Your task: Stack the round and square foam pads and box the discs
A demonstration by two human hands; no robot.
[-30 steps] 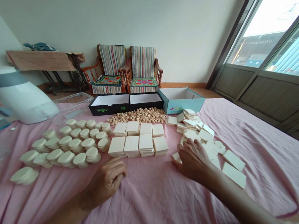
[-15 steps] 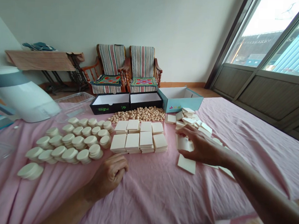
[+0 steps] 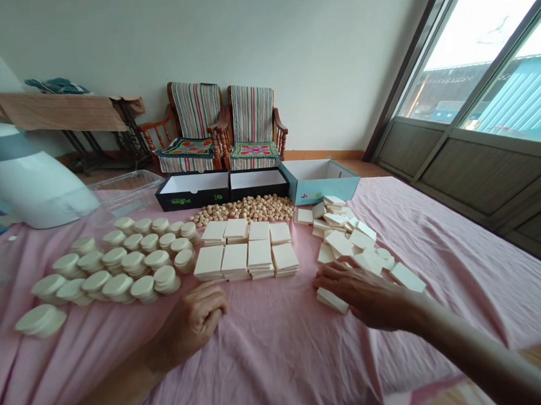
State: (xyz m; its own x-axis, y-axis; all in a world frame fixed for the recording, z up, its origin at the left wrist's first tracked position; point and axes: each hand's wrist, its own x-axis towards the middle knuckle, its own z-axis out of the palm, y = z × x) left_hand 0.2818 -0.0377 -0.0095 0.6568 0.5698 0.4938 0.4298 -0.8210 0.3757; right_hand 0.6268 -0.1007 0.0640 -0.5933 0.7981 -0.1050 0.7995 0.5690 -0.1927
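Observation:
My right hand (image 3: 361, 292) reaches over a pale square wooden tile (image 3: 332, 300) on the cloth, fingers along its far side and thumb near its right edge. The hand covers part of this tile. A loose heap of similar square tiles (image 3: 341, 245) lies just beyond the hand. My left hand (image 3: 201, 317) rests on the cloth in a loose fist, with nothing visible in it. In front of it stand several neat stacks of square tiles (image 3: 259, 255). To the left are rows of stacked round wooden discs (image 3: 120, 285).
Small wooden pieces (image 3: 252, 209) lie in a pile before two black open boxes (image 3: 192, 192) and a light blue box (image 3: 323, 184). A clear plastic tray (image 3: 128, 192) and a white jug (image 3: 40, 181) stand left on the pink cloth (image 3: 263, 341). Two armchairs (image 3: 251, 126) are behind.
My right hand has come nearer with a square tile from the heap's edge, down over the loose tile. My left hand stays curled in place. The view has shifted slightly.

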